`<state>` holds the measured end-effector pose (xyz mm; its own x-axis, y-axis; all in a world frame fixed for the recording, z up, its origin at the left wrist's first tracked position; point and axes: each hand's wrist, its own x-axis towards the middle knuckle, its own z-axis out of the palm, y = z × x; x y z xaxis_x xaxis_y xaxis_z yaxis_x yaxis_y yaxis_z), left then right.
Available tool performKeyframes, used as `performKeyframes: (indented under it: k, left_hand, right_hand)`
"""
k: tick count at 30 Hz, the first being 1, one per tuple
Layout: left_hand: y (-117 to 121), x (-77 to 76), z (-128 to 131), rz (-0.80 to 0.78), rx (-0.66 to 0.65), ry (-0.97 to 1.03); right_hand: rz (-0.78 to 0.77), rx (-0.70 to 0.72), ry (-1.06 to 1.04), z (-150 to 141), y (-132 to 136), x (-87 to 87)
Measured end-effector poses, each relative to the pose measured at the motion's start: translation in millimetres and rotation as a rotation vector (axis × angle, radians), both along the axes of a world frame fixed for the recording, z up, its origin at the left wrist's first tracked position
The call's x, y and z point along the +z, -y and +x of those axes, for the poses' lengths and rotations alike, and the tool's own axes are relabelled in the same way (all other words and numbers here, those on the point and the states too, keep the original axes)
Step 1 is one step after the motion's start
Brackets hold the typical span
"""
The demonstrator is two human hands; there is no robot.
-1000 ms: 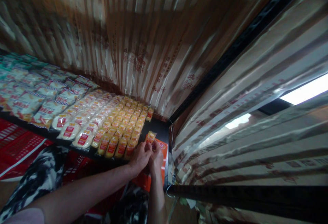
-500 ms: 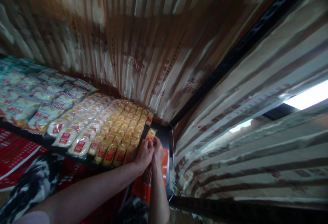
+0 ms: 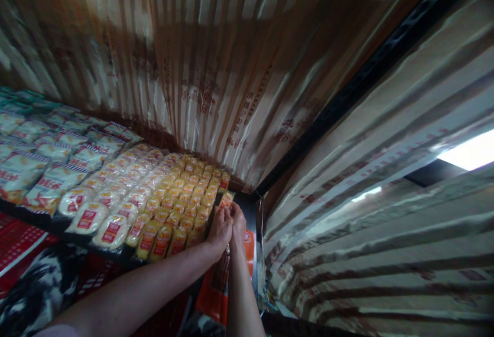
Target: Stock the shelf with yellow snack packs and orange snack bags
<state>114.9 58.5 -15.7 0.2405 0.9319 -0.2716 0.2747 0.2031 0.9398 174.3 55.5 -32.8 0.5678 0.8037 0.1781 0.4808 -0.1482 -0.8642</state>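
Note:
My left hand and my right hand are close together at the right end of the shelf. Fingers of both are closed around the lower end of a small yellow wrapped cake, whose upper end sticks out beyond them. Just left of it lie tight rows of like yellow wrapped cakes. A narrow strip of dark shelf shows to the right of my hands. Under my wrists is an orange package with a clear window, partly covered by my forearms.
Round white wrapped cakes and larger white bags fill the shelf leftward. A red basket stands below its front edge. Printed plastic sheeting hangs behind, with a dark metal post at the corner.
The view has shifted slightly, so the goods at left sit lower and farther left. Both hands stay together on the wrapped cake, which has barely moved.

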Motion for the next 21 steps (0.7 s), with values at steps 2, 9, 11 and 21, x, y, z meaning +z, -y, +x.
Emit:
performKeyframes:
  k: [2,9,11,21]
  left_hand:
    - [-7.4,-2.5,5.9,0.022,0.006,-0.001]
    - [-15.5,-17.3,10.1,0.095,0.053,0.0]
    - [-16.2,-21.5,9.7,0.11,0.069,0.001]
    - [-32.0,-33.0,49.4,0.237,0.059,0.016]
  right_hand:
    - [-0.022,0.033,-0.017,2.8,-5.1,-2.6]
    - [-0.065,0.042,-0.018,11.0,-18.7,-13.6]
    - [-0.078,0.036,-0.013,13.6,-21.1,-16.1]
    - [-0.067,0.061,-0.042,19.8,-34.2,-15.3]
